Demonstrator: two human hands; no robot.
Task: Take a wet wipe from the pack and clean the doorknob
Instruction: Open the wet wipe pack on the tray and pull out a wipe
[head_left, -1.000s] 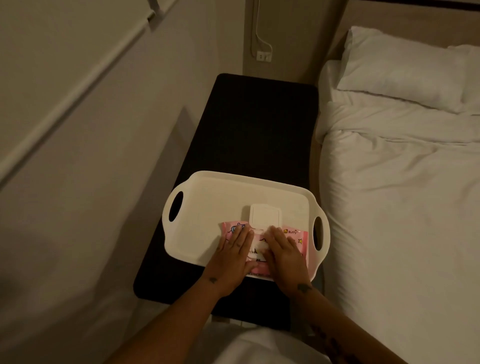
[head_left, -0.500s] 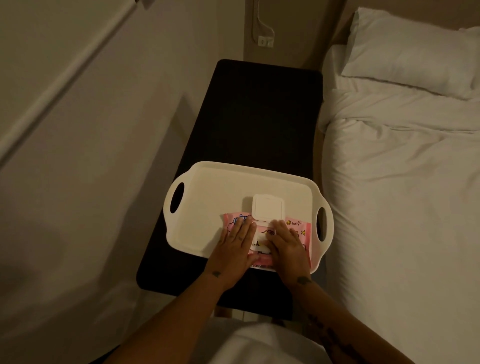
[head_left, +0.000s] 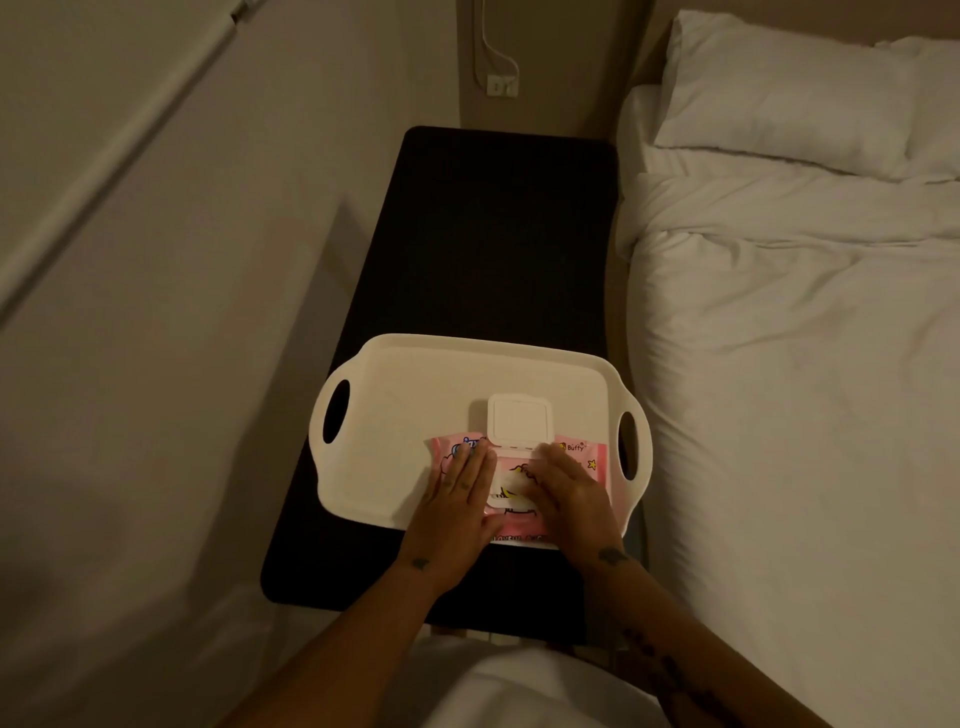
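A pink wet wipe pack (head_left: 592, 457) lies at the near edge of a white two-handled tray (head_left: 410, 395). Its white flip lid (head_left: 519, 420) stands open, tilted back, and a bit of white wipe shows in the opening (head_left: 511, 483). My left hand (head_left: 457, 499) lies flat on the left half of the pack, fingers together. My right hand (head_left: 571, 493) rests on the right half, fingertips at the edge of the opening. No doorknob is in view.
The tray sits on a narrow black table (head_left: 498, 234) between a beige wall (head_left: 156, 364) on the left and a bed with white duvet (head_left: 805, 389) and pillow (head_left: 789, 88) on the right. A wall socket with a cable (head_left: 501, 85) is behind the table.
Both hands stay on the pack. They have spread slightly apart, uncovering more of the opening under the lid. The camera has shifted a little.
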